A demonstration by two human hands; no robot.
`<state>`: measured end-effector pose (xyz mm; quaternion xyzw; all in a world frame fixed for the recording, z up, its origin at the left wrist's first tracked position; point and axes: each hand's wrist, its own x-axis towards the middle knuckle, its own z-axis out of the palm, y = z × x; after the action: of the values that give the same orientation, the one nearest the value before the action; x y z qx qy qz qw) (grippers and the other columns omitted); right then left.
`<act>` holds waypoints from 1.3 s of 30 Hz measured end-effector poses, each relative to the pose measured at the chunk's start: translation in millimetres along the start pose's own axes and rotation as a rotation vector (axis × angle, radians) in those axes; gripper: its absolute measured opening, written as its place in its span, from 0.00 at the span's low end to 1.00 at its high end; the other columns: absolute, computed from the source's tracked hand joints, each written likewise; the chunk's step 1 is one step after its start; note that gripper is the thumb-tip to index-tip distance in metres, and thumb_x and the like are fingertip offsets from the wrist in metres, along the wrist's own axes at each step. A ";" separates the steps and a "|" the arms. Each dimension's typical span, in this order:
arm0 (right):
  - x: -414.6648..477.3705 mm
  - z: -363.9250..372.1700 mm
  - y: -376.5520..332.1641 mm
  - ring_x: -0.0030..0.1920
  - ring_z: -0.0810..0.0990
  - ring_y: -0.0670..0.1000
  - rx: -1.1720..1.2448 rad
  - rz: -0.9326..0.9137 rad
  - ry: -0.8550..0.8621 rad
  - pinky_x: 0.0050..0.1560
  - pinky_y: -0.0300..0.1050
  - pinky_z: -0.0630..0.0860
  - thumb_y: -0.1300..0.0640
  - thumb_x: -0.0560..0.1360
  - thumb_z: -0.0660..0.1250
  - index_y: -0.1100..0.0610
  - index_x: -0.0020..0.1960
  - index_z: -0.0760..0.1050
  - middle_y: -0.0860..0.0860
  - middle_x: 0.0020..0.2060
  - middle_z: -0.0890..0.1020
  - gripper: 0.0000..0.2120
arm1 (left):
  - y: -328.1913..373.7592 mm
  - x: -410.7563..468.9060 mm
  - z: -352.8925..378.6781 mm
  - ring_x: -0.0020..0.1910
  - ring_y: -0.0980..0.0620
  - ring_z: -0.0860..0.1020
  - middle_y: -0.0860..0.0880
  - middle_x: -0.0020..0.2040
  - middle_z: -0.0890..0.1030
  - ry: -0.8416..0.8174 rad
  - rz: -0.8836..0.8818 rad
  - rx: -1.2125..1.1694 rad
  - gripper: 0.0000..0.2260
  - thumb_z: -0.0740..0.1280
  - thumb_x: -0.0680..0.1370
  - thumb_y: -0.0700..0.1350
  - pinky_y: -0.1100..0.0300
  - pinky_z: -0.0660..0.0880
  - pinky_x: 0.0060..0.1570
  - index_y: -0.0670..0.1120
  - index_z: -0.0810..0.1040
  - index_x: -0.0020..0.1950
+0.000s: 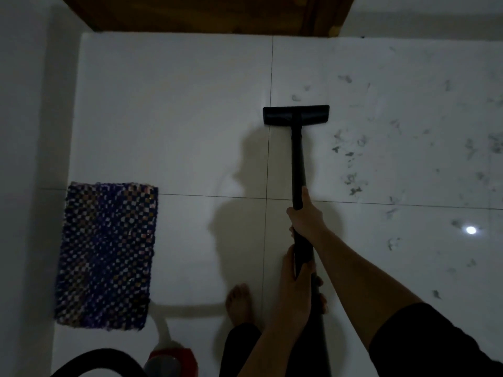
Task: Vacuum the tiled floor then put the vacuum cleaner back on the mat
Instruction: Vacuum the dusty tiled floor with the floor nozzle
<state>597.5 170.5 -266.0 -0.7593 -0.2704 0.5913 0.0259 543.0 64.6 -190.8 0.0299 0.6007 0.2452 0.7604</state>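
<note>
Nearest us, the red vacuum body sits on the tiled floor just beside the near end of the mat, not on it. Our left hand is curled round the black tube low down, and our right hand grips it further along. The tube runs straight away from us to the floor head. Scattered dirt lies to its right, so we judge the next sweep goes rightward. Beyond stands a wooden door.

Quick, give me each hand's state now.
Left hand: grips the vacuum wand.
Right hand: grips the same wand, farther along it.
</note>
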 end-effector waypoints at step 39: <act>104.0 -94.0 -119.0 0.31 0.76 0.51 0.023 -0.032 0.042 0.29 0.41 0.74 0.59 0.79 0.59 0.43 0.78 0.42 0.62 0.56 0.80 0.36 | 137.0 94.7 80.6 0.19 0.54 0.70 0.46 0.32 0.74 0.016 0.005 0.113 0.15 0.59 0.81 0.43 0.64 0.69 0.19 0.61 0.67 0.63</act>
<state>654.0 344.2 -287.1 -0.7666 -0.2752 0.5780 0.0498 586.6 243.7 -207.0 0.0726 0.6197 0.2131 0.7519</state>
